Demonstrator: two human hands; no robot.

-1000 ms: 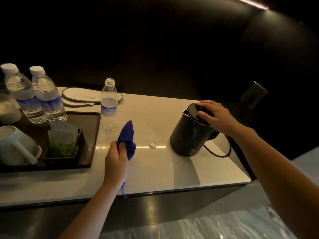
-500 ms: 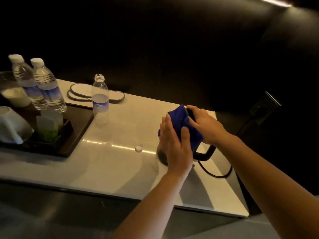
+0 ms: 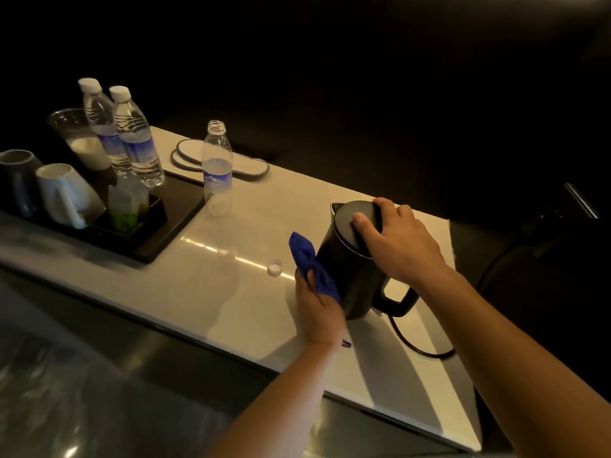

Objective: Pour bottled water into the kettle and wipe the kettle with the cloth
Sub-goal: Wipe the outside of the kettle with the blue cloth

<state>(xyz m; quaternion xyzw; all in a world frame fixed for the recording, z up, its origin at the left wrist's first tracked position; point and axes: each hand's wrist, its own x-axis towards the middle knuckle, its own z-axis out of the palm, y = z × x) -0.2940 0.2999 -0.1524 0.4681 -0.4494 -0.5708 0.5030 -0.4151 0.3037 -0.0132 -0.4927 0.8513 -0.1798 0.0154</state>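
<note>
Fingers (image 3: 365,226) of right hand (image 3: 401,241) clamp kettle (image 3: 352,269) lid near counter's (image 3: 231,292) right edge; left hand (image 3: 317,305) grips soft, limp cloth (image 3: 312,264) against its side. Kettle likely heavy, slick; steady from top.

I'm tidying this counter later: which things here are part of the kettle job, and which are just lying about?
In use: black kettle, blue cloth in the left hand, right hand on the lid, open water bottle, its cap.

Lying about: two sealed bottles, mugs, tray, slippers.
</note>
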